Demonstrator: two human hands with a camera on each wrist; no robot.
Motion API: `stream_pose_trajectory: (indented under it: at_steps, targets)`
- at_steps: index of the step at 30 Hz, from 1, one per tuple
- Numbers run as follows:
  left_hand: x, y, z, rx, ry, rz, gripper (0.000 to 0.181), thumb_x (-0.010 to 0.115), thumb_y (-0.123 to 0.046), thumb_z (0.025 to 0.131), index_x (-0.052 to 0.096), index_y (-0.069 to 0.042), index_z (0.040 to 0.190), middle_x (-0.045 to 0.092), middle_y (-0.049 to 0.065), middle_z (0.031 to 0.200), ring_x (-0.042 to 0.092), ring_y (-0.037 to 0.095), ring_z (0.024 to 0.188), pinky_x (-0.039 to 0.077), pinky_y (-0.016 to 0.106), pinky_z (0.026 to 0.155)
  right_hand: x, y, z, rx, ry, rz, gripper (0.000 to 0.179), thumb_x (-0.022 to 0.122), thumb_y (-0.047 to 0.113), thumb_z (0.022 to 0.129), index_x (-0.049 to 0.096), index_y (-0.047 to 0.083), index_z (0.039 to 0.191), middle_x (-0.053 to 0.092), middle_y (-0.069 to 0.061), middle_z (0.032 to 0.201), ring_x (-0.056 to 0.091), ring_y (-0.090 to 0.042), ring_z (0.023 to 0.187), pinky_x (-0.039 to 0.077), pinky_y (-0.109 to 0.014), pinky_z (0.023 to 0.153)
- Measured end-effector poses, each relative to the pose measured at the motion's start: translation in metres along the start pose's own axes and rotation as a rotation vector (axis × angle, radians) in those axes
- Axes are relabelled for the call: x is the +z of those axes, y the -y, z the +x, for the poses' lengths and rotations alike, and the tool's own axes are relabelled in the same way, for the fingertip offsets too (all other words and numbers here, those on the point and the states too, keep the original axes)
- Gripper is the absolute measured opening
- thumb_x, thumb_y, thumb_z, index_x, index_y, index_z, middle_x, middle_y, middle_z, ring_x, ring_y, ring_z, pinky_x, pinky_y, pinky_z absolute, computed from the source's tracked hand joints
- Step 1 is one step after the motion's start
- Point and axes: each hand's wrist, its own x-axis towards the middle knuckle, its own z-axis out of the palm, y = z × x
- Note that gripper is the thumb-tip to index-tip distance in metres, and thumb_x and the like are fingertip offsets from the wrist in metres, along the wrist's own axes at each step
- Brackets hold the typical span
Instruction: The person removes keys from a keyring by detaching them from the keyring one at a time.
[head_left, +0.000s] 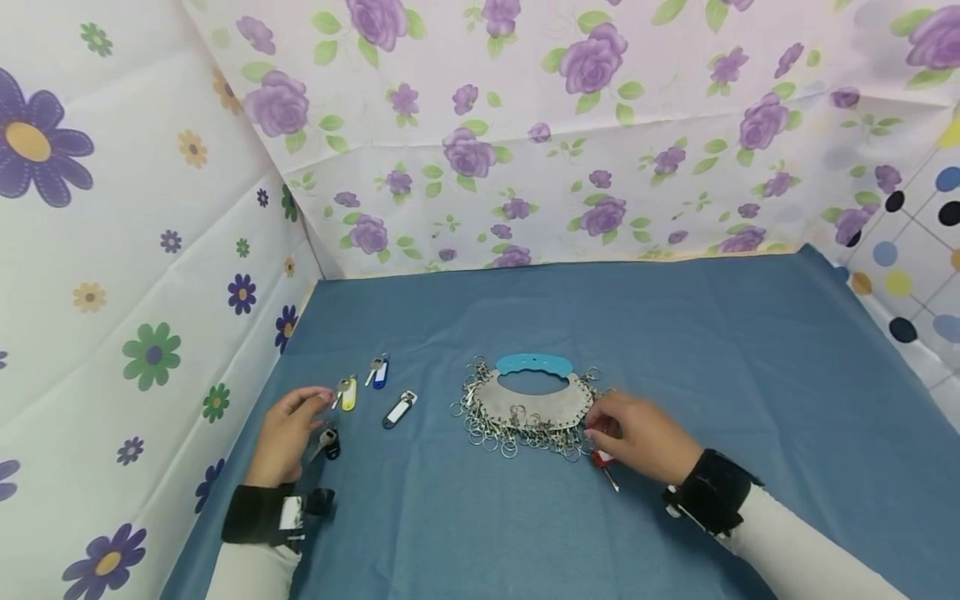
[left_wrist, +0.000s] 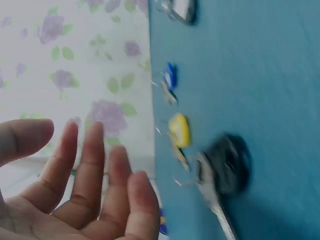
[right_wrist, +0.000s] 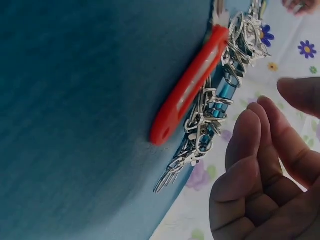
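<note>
My left hand [head_left: 283,433] is at the left with its fingers loosely bent and nothing between them. Close to its fingertips lies a key with a yellow tag [head_left: 348,394], and a key with a black tag [head_left: 332,444] is beside the hand. My right hand [head_left: 637,433] is by the right end of a curved metal plate [head_left: 495,400], which has a blue grip [head_left: 535,363] and many hanging rings. A gap shows between thumb and fingers in the right wrist view. Beneath this hand lies a red-handled item [right_wrist: 190,87] with a metal end; its kind is unclear.
A key with a blue tag [head_left: 381,373] and a dark-rimmed tag [head_left: 399,410] with a white label lie between the left hand and the plate. Blue cloth [head_left: 465,533] covers the table. Flowered sheets [head_left: 465,108] stand behind and left, a dotted sheet [head_left: 915,250] right.
</note>
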Motion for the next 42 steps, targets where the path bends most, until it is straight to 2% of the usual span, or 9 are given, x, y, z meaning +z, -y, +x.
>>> stream_pose_trajectory:
  at_steps: [3, 5, 9, 13, 20, 29, 33, 42]
  targets:
    - [0.007, -0.007, -0.004, 0.047, 0.001, 0.002, 0.041, 0.051, -0.034, 0.106, 0.059, -0.001, 0.129, 0.066, 0.003, 0.120, 0.064, 0.007, 0.107, 0.053, 0.027, 0.097, 0.001, 0.000, -0.001, -0.009, 0.022, -0.016, 0.010, 0.076, 0.021, 0.091, 0.067, 0.023, 0.094, 0.058, 0.013, 0.084, 0.052, 0.003, 0.071, 0.047, -0.022, 0.064]
    - [0.014, -0.010, -0.006, 0.075, 0.016, -0.011, 0.040, 0.053, -0.032, 0.106, 0.060, 0.001, 0.127, 0.068, 0.006, 0.116, 0.067, 0.008, 0.103, 0.055, 0.025, 0.092, 0.002, -0.001, -0.002, -0.014, 0.032, -0.031, 0.011, 0.077, 0.022, 0.091, 0.066, 0.024, 0.093, 0.056, 0.013, 0.082, 0.051, 0.003, 0.069, 0.046, -0.021, 0.063]
    - [0.030, -0.014, -0.009, 0.120, 0.066, -0.075, 0.036, 0.055, -0.026, 0.106, 0.060, 0.005, 0.123, 0.068, 0.009, 0.107, 0.069, 0.016, 0.098, 0.058, 0.028, 0.087, 0.005, -0.002, -0.002, -0.029, 0.039, -0.075, 0.015, 0.078, 0.026, 0.089, 0.064, 0.025, 0.088, 0.055, 0.013, 0.081, 0.050, 0.003, 0.068, 0.045, -0.020, 0.062]
    - [0.045, -0.016, -0.011, 0.137, 0.114, -0.126, 0.033, 0.057, -0.021, 0.105, 0.060, 0.008, 0.120, 0.068, 0.009, 0.101, 0.069, 0.019, 0.091, 0.059, 0.033, 0.084, 0.007, -0.004, -0.003, -0.040, 0.031, -0.099, 0.017, 0.080, 0.025, 0.087, 0.063, 0.024, 0.086, 0.054, 0.011, 0.080, 0.048, 0.002, 0.067, 0.043, -0.020, 0.060]
    - [0.066, -0.023, -0.017, 0.157, 0.186, -0.120, 0.029, 0.058, -0.020, 0.104, 0.063, 0.005, 0.117, 0.067, 0.015, 0.103, 0.066, 0.022, 0.091, 0.058, 0.035, 0.084, 0.008, -0.005, -0.005, -0.045, 0.052, -0.113, 0.018, 0.079, 0.023, 0.088, 0.062, 0.026, 0.082, 0.053, 0.011, 0.079, 0.045, 0.002, 0.066, 0.041, -0.020, 0.060]
    - [0.083, -0.030, -0.023, 0.169, 0.245, -0.124, 0.024, 0.059, -0.017, 0.103, 0.064, 0.004, 0.113, 0.067, 0.020, 0.104, 0.066, 0.031, 0.095, 0.057, 0.038, 0.085, 0.009, -0.004, -0.006, -0.067, 0.071, -0.123, 0.020, 0.078, 0.019, 0.088, 0.061, 0.028, 0.080, 0.052, 0.012, 0.080, 0.044, 0.001, 0.069, 0.040, -0.020, 0.062]
    - [0.088, -0.032, -0.025, 0.171, 0.257, -0.128, 0.026, 0.059, -0.017, 0.103, 0.064, 0.006, 0.114, 0.067, 0.022, 0.105, 0.066, 0.028, 0.093, 0.057, 0.038, 0.085, 0.008, -0.001, -0.006, -0.066, 0.082, -0.122, 0.020, 0.079, 0.020, 0.086, 0.061, 0.026, 0.080, 0.052, 0.011, 0.081, 0.044, 0.000, 0.070, 0.040, -0.021, 0.062]
    - [0.101, -0.034, -0.027, 0.184, 0.268, -0.139, 0.019, 0.059, -0.015, 0.102, 0.067, 0.001, 0.110, 0.067, 0.023, 0.107, 0.066, 0.022, 0.090, 0.056, 0.038, 0.085, 0.009, 0.001, -0.008, -0.093, 0.090, -0.124, 0.020, 0.077, 0.017, 0.088, 0.062, 0.027, 0.079, 0.051, 0.013, 0.080, 0.043, 0.000, 0.068, 0.038, -0.020, 0.061]
